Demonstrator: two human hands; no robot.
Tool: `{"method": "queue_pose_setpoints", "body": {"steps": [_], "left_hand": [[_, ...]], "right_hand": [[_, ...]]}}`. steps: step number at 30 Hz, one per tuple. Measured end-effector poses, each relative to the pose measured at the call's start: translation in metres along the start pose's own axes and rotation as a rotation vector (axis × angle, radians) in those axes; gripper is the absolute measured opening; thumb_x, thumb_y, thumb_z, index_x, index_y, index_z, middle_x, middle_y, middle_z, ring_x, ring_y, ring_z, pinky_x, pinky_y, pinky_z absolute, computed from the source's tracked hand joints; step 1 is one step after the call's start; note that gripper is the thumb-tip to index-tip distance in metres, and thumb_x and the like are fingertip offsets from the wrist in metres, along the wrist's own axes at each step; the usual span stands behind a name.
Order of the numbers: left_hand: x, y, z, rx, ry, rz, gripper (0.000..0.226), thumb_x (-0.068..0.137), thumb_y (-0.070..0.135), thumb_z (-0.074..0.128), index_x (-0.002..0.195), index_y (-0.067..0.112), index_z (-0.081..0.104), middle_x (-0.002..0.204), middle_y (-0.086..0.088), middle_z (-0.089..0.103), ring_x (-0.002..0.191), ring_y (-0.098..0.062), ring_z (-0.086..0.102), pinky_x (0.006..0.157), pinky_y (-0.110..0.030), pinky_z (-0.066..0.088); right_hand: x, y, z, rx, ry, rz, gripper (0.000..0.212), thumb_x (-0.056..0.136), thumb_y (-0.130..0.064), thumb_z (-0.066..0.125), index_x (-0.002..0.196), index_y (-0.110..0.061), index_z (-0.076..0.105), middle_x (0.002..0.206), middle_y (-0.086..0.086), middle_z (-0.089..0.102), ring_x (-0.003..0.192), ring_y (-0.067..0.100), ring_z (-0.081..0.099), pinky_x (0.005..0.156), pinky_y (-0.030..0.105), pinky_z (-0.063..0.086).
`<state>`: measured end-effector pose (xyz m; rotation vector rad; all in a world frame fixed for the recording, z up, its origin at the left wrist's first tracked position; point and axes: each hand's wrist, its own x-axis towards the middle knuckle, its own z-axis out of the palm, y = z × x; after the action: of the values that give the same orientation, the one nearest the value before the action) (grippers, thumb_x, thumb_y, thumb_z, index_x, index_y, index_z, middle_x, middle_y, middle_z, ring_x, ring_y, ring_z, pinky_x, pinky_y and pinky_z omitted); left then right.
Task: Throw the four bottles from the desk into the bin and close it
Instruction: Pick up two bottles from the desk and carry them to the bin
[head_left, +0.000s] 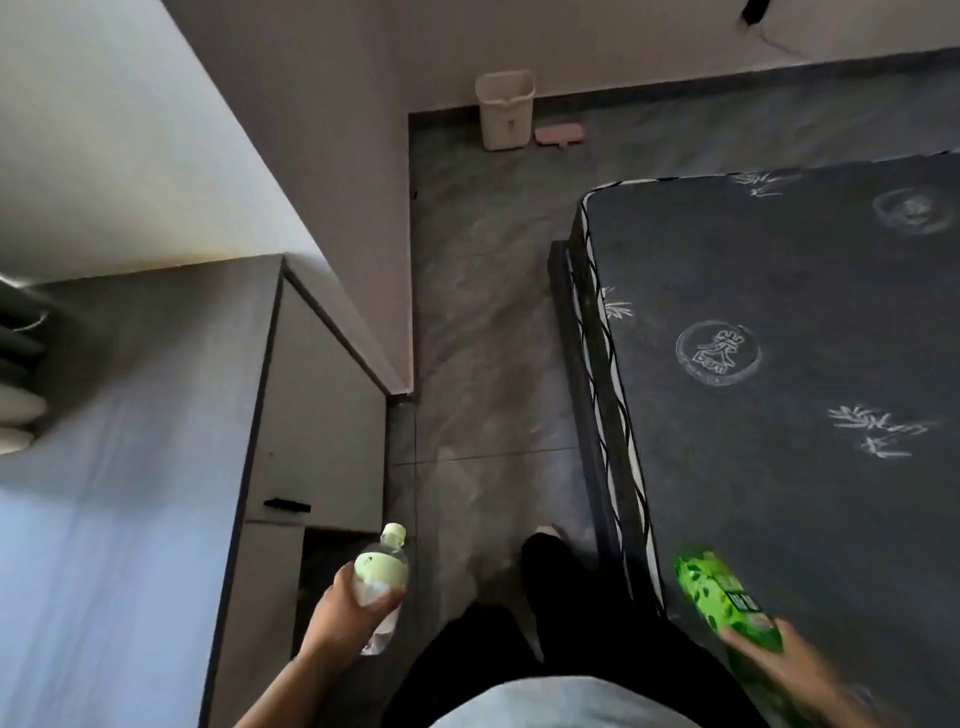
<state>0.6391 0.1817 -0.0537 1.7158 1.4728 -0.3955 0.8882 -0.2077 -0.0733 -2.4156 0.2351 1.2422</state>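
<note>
Here the desk (119, 415) fills the left side, its grey top blurred, with a drawer front and a dark handle (287, 505) on the face that turns toward the floor. Just right of the desk's near corner, the left hand (353, 605) grips a clear bottle (382, 577) with a pale green label and a pale green cap, the fingers wrapped round its middle and the cap pointing up and away from the person. Further right of the desk, the person's dark trousers (550, 623) stand over the grey floor (483, 312). Far across that floor from the desk, against the back wall, stands the beige bin (505, 110); whether it is open I cannot tell, and a small pink thing (559, 135) lies just to its right. Right of the desk beyond the aisle, a dark patterned mattress (779, 364) takes up the picture, and over its near corner the right hand (779, 660) closes on a green-labelled bottle (719, 597), blurred, tilted up and leftward.
</note>
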Motion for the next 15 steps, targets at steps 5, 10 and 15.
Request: {"method": "queue_pose_setpoints", "body": {"steps": [5, 10, 15], "left_hand": [[0.02, 0.034, 0.001, -0.045, -0.012, -0.108, 0.069, 0.067, 0.042, 0.075, 0.123, 0.013, 0.049, 0.108, -0.011, 0.064, 0.097, -0.03, 0.058, 0.075, -0.032, 0.042], [0.049, 0.07, -0.015, -0.087, -0.055, -0.129, 0.063, 0.062, 0.044, 0.075, 0.117, 0.019, 0.056, 0.115, -0.011, 0.065, 0.104, -0.028, 0.059, 0.091, -0.037, 0.046], [0.112, 0.121, -0.038, -0.046, -0.024, -0.15, 0.073, 0.068, 0.035, 0.078, 0.128, 0.009, 0.046, 0.129, -0.018, 0.055, 0.119, -0.033, 0.051, 0.098, -0.038, 0.041]], "right_hand": [[0.033, -0.105, -0.048, 0.0, 0.054, -0.055, 0.046, 0.069, -0.044, 0.075, 0.09, -0.005, 0.063, 0.099, 0.02, 0.069, 0.1, 0.035, 0.064, 0.078, 0.037, 0.044], [0.067, -0.192, -0.076, 0.014, 0.038, -0.104, 0.045, 0.073, -0.043, 0.073, 0.099, -0.01, 0.058, 0.102, 0.017, 0.067, 0.091, 0.029, 0.063, 0.085, 0.039, 0.048], [0.107, -0.252, -0.085, 0.033, -0.021, -0.103, 0.04, 0.077, -0.038, 0.072, 0.102, -0.007, 0.063, 0.095, 0.017, 0.071, 0.088, 0.031, 0.067, 0.086, 0.044, 0.053]]}}
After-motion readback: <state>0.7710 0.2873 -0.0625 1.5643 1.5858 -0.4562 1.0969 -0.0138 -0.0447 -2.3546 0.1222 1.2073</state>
